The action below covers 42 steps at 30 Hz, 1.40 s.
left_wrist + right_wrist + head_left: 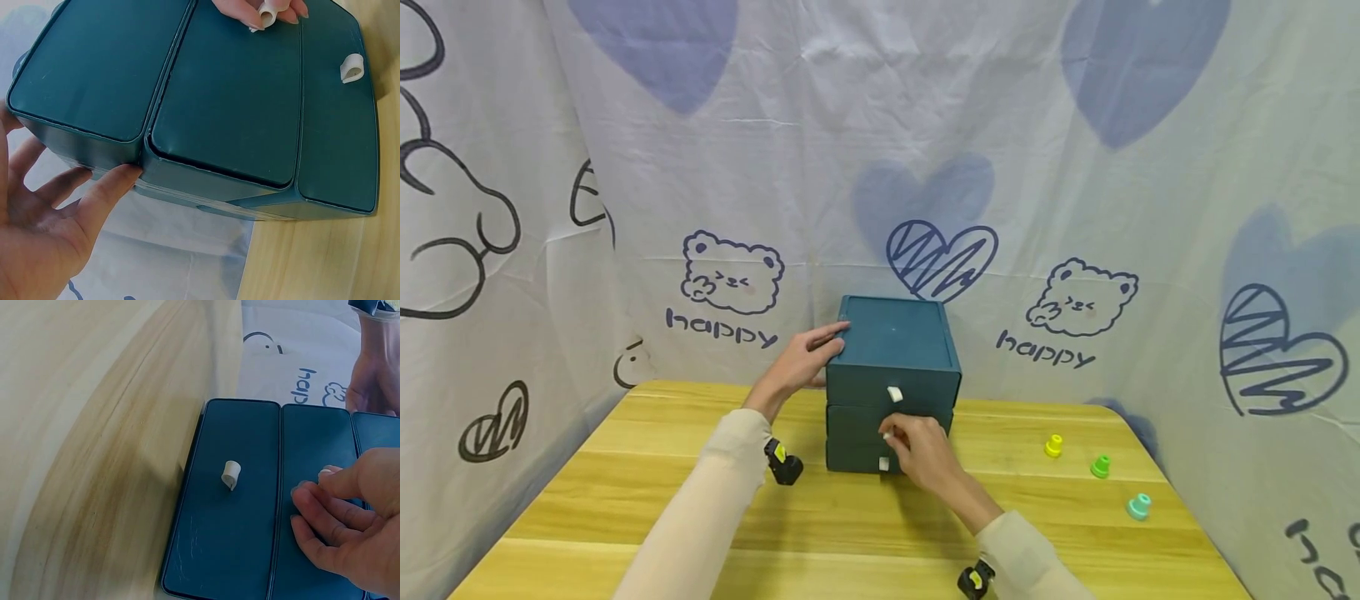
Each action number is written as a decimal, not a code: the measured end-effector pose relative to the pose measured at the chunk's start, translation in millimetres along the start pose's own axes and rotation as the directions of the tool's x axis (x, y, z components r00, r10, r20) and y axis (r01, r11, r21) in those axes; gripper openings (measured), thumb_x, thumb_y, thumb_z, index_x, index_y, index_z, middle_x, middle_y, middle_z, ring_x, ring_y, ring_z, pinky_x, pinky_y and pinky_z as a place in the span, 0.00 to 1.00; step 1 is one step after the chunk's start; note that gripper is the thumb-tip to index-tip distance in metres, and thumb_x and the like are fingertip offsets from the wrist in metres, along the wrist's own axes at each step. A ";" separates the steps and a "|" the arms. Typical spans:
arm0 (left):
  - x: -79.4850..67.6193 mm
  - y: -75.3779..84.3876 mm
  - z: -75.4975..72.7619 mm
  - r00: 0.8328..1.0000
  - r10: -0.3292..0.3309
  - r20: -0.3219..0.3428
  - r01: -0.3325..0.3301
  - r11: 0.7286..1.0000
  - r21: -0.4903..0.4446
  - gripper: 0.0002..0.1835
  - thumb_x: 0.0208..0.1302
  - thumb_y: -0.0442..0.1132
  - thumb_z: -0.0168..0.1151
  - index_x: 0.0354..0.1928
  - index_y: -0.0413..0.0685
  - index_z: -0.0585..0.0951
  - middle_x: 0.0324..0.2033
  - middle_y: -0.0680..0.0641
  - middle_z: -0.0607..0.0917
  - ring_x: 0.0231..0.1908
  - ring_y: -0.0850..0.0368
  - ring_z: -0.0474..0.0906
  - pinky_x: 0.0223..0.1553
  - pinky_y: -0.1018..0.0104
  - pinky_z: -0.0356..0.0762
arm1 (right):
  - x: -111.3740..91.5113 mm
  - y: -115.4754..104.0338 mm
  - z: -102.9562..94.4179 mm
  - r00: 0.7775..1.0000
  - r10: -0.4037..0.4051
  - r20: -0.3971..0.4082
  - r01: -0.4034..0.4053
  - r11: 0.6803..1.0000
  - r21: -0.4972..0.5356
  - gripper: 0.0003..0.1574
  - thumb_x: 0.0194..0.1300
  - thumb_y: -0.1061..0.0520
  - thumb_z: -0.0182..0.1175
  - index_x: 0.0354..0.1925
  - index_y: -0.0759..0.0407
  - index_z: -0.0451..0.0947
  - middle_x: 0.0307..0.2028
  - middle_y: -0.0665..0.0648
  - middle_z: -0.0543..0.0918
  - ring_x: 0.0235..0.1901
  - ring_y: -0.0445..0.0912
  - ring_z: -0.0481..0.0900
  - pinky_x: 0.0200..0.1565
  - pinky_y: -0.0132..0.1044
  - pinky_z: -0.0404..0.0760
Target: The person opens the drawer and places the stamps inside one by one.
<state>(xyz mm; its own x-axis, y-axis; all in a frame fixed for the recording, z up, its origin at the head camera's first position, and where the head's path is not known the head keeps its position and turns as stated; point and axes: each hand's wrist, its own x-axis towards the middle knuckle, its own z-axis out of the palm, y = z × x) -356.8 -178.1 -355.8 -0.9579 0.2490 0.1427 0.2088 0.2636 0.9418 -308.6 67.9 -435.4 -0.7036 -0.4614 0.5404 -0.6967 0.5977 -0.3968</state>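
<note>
A dark teal drawer box (895, 333) with three stacked fronts stands on the wooden table. White loop pulls mark its top drawer (894, 394) and its bottom drawer (212, 531). My right hand (928, 450) is at the middle drawer (231, 94), pinching its white pull loop (269, 17) between thumb and fingers. On the box's left side, my left hand (805, 362) touches the upper edge and side wall with its fingers fairly straight and spread. The left wrist view shows its thumb against the side, near the seam between the top and middle drawers.
Three small stepped pegs stand on the table at the right: yellow (1054, 447), green (1101, 467) and turquoise (1139, 507). A white printed cloth (820, 208) hangs behind the box and at both sides. The wooden table (820, 542) extends in front of the box.
</note>
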 end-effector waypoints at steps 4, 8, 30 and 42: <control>-0.2 -0.4 0.1 1.000 0.003 0.010 -0.003 1.000 -0.009 0.29 0.81 0.50 0.51 0.80 0.57 0.64 0.81 0.39 0.57 0.76 0.34 0.62 0.61 0.35 0.79 | -0.2 0.3 -0.3 1.000 0.003 0.005 -0.004 1.000 0.010 0.05 0.66 0.67 0.67 0.41 0.61 0.87 0.31 0.56 0.89 0.25 0.43 0.82 0.29 0.27 0.79; -0.1 -2.0 0.3 1.000 0.001 0.010 -0.001 1.000 -0.009 0.30 0.81 0.50 0.50 0.80 0.59 0.63 0.81 0.39 0.56 0.77 0.35 0.61 0.61 0.35 0.79 | -0.9 1.1 0.0 1.000 0.008 0.017 -0.008 1.000 0.018 0.06 0.67 0.67 0.66 0.41 0.61 0.87 0.31 0.56 0.89 0.26 0.43 0.83 0.29 0.27 0.79; -1.0 -3.3 1.9 1.000 -0.010 0.009 0.009 1.000 0.026 0.27 0.82 0.51 0.48 0.79 0.60 0.66 0.81 0.40 0.57 0.65 0.37 0.71 0.63 0.36 0.78 | -19.8 6.2 -0.8 0.987 -0.007 0.159 0.000 0.999 0.042 0.07 0.66 0.69 0.66 0.41 0.65 0.88 0.32 0.59 0.91 0.28 0.45 0.87 0.32 0.29 0.84; 0.0 -2.1 1.5 1.000 0.000 -0.004 0.000 1.000 0.027 0.26 0.82 0.50 0.48 0.77 0.58 0.68 0.80 0.39 0.58 0.63 0.40 0.70 0.63 0.34 0.77 | -20.6 20.2 13.7 0.981 0.012 0.192 -0.016 1.000 0.018 0.09 0.65 0.70 0.66 0.43 0.64 0.88 0.34 0.61 0.91 0.32 0.48 0.89 0.35 0.32 0.87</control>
<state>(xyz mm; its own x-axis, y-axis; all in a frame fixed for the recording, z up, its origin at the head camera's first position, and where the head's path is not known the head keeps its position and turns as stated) -357.0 -177.2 -358.2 -0.9587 0.2454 0.1437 0.2138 0.2887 0.9332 -310.2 80.5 -464.7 -0.7260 -0.5710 0.3832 -0.6876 0.5934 -0.4185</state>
